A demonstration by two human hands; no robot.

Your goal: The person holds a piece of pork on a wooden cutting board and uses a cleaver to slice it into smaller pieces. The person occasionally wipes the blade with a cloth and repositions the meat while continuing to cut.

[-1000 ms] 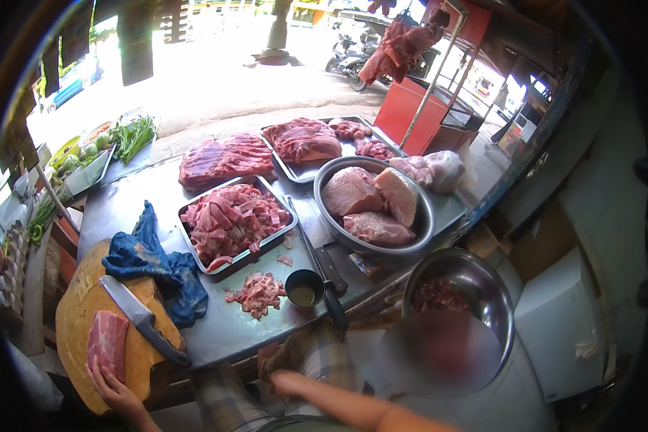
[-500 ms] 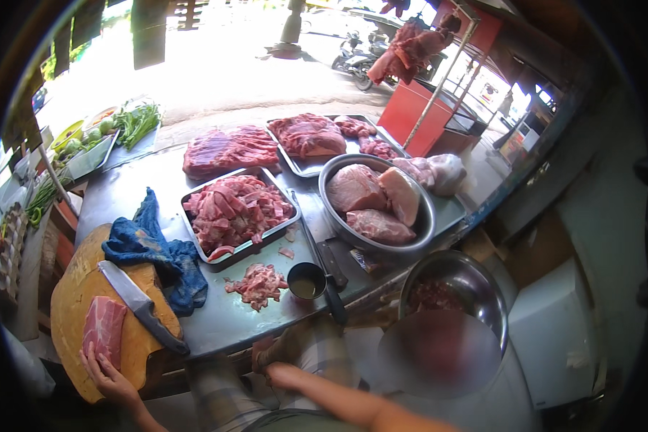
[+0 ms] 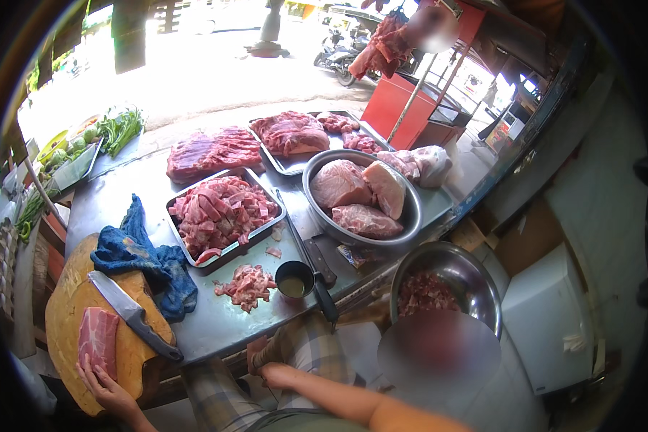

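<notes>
My left hand [image 3: 101, 385] rests on the near end of a pink slab of raw meat [image 3: 99, 338], its fingers apart, on a round wooden board [image 3: 68, 317]. Beside the slab lies a large knife [image 3: 122, 299] with a dark handle; a crumpled blue cloth [image 3: 173, 270] is behind it. My right hand [image 3: 276, 374] is low over my lap, by my checked-clothed legs and a foot, its fingers partly hidden. On the metal table [image 3: 194, 331] are a pile of meat scraps [image 3: 245, 288], a dark long-handled ladle [image 3: 295, 277] and a tray of cut meat [image 3: 219, 216].
A bowl of large meat cuts [image 3: 342, 183], trays of meat [image 3: 288, 137], a steel bowl below [image 3: 475, 281], partly blurred, greens [image 3: 119, 129] at back left, red cart [image 3: 392, 115], hanging meat [image 3: 381, 50], white box [image 3: 547, 324] at right, parked motorbikes [image 3: 331, 54].
The view has shifted slightly, with the table's contents appearing a little further left. My left hand stays on the meat slab and my right hand stays low; nothing else visibly moves.
</notes>
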